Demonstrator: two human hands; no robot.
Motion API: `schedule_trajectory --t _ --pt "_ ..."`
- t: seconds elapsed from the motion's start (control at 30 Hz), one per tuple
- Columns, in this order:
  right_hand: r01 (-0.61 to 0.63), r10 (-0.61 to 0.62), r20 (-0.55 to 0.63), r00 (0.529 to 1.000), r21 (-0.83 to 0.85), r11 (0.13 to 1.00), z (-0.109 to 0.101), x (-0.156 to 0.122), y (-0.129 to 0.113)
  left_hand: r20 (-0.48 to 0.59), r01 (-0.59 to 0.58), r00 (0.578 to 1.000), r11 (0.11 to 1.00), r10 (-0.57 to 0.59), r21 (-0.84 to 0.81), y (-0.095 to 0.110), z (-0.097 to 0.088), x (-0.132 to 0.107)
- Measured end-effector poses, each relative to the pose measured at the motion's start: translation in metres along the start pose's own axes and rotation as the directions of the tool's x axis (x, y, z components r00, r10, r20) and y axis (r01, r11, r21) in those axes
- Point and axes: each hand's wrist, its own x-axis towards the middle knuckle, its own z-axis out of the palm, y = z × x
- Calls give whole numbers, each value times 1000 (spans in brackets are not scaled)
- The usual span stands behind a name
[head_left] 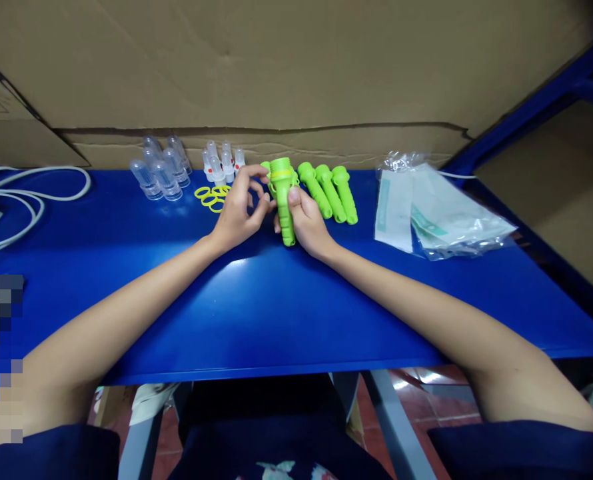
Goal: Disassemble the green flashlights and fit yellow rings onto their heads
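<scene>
- A bright green flashlight body (285,212) is held upright, slightly tilted, over the middle of a blue table (256,300), its threaded open end pointing away from the person.
- A yellow band (280,175) circles its neck, just below the threads.
- The right hand (309,220) grips the flashlight body from the right: the thumb presses along the barrel, and the other fingers wrap behind it, mostly hidden.
- The left hand (241,207) is beside the neck, fingers bent and loosely spread, with a gap between thumb and index finger. The index fingertip reaches the neck; whether it touches, I cannot tell.
- Just right of the hands, three more green flashlights (330,193) lie side by side. Another green piece (265,166) shows partly behind the held one.
- Left of the hands lies a loose group of yellow rings (209,199), some overlapping.
- Behind the rings stand small white bulb holders (218,172) with clear domes, several showing red dots.
- Farther left is a cluster of clear plastic caps (164,177).
- Clear bags (441,220) lie at the right; a white cable (41,196) loops at the far left.
- Cardboard (276,67) forms the back wall.
</scene>
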Motion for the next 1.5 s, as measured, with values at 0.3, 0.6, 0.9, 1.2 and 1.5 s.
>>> schedule_trajectory --t 0.3,0.6,0.9,1.2,1.5 --pt "-49 51 -5 999 181 982 -1 5 1 -2 -39 999 998 40 41 2 -7 3" --pt "-93 99 -26 995 170 981 4 1 -14 39 -70 997 997 71 -26 7 -4 4" --pt "-61 62 -4 998 141 988 1 0 -10 97 -82 991 995 87 -54 4 -5 2" --pt "-21 25 -16 1000 209 978 4 3 -8 76 -64 995 996 68 -57 0 -1 2" --pt "42 -41 -13 999 138 990 5 3 -4 34 -90 995 993 93 -81 -9 2 -2"
